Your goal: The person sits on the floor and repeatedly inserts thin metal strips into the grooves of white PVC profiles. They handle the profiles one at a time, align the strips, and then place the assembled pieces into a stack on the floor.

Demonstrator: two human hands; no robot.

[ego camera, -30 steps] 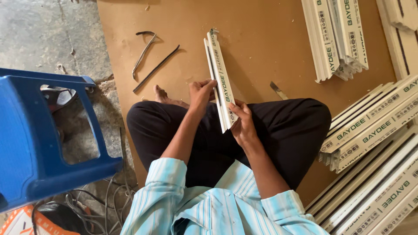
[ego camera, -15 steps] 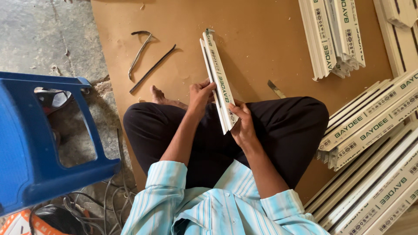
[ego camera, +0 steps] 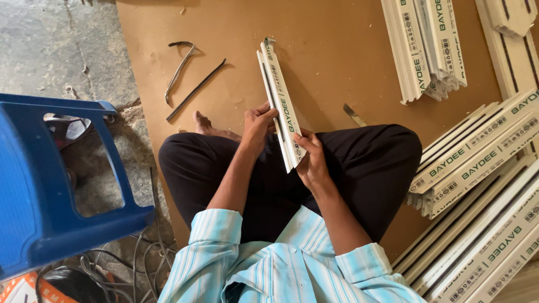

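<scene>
I sit cross-legged on a brown board [ego camera: 337,67] in dark trousers. A short white plastic profile piece [ego camera: 278,95] with green print points away from me over my lap. My left hand [ego camera: 258,126] grips its left side around the middle. At the near end, my right hand [ego camera: 310,163] holds the piece from the right, thumb on its face. Both hands are closed on the same piece.
A blue plastic stool [ego camera: 50,185] stands on the concrete at left, with tangled cables [ego camera: 129,264] below it. Two dark rubber strips [ego camera: 185,73] lie on the board. Stacks of white profiles [ego camera: 426,50] lie at the top right and along the right [ego camera: 483,168]. A small metal blade [ego camera: 353,115] lies by my knee.
My hands and the profile piece keep the same pose. Only the view has drifted slightly.
</scene>
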